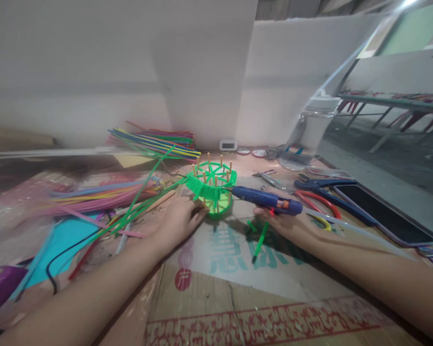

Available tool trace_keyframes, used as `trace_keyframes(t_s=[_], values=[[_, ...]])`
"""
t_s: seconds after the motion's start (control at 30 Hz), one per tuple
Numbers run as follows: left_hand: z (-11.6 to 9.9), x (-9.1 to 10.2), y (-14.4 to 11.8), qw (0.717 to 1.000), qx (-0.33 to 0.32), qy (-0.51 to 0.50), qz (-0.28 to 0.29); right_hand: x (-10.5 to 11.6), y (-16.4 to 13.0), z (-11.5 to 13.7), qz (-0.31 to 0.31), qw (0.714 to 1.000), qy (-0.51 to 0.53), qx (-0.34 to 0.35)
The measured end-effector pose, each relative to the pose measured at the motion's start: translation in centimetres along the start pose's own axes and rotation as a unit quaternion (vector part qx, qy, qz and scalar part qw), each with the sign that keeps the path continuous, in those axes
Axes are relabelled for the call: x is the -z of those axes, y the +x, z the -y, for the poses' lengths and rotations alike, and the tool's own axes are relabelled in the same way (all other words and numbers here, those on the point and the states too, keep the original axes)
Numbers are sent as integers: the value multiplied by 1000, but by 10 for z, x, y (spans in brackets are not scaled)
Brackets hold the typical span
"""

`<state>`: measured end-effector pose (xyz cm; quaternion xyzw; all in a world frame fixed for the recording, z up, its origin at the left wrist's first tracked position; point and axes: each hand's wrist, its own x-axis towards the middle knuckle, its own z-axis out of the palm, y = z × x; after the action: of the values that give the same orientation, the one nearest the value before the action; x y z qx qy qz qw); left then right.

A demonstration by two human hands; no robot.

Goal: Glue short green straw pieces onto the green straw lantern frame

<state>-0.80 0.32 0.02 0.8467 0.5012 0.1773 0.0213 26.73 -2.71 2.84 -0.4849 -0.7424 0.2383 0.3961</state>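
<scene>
Right grip: the right hand is closed around the handle of a blue glue gun, held level, with an orange trigger area lit red under the fingers.
Glue gun nozzle: it is pointed left and is seen touching, or all but touching, the right rim of the green basket.
Left grip: the left hand is laid palm down on the cardboard, fingers loosely spread; its fingertips are pressed against the lower left side of the basket, nothing being pinched.
Basket: a small round frame of upright wooden sticks woven about with green straws is set on the cardboard between the two hands, near the middle of the table.
Loose green straws: long green straws are trailed from the basket's left side over the left hand's wrist area; one short green piece is lain on the cardboard just below the right hand.
Left of the table: a pile of pink, yellow and blue straws is spread out, with a further bundle of coloured straws behind it by the wall.
Right of the table: red-handled pliers and a dark phone are laid beside the right forearm; a clear plastic jar is stood farther back.
</scene>
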Motion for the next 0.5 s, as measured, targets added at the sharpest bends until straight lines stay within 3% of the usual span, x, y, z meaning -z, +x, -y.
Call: trace_keyframes(t_s=[0.5], values=[[2,-2,-1,1000,-2,2,-4,0,-1,-1,-3,999,-44,12]])
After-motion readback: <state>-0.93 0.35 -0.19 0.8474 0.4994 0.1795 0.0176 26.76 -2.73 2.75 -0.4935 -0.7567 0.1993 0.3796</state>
